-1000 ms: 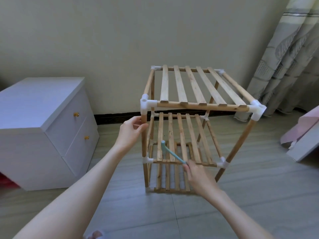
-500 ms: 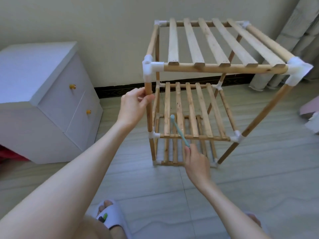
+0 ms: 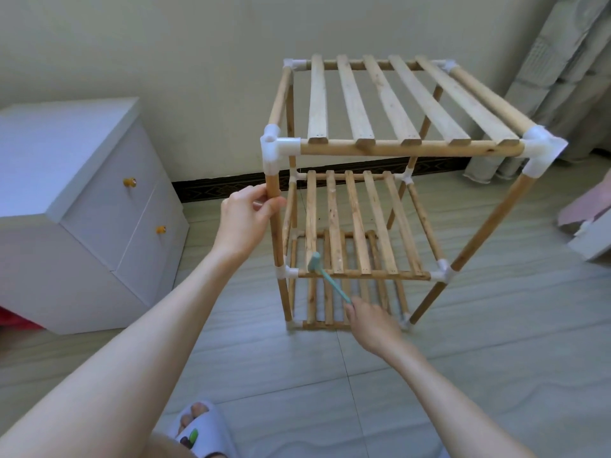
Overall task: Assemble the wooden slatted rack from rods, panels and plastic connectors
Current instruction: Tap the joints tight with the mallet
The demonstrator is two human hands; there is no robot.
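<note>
A three-tier wooden slatted rack (image 3: 393,148) stands upright on the floor, its rods joined by white plastic connectors (image 3: 274,148). My left hand (image 3: 246,219) grips the front-left upright rod just below the top corner connector. My right hand (image 3: 375,323) holds the handle of a small teal mallet (image 3: 325,276) low in front of the rack. The mallet's head lies against the front rod of the middle shelf, near its left connector (image 3: 285,272). The bottom shelf is partly hidden behind the middle slats and my right hand.
A white drawer cabinet (image 3: 86,206) with orange knobs stands close on the left. A grey curtain (image 3: 562,61) hangs at the right by the wall. A pink and white object (image 3: 588,226) lies at the right edge. My slippered foot (image 3: 198,431) is below.
The camera has come closer to the rack and tilted down. My right hand has swung the mallet head down and left onto the middle shelf's front rod. My left hand keeps its grip.
</note>
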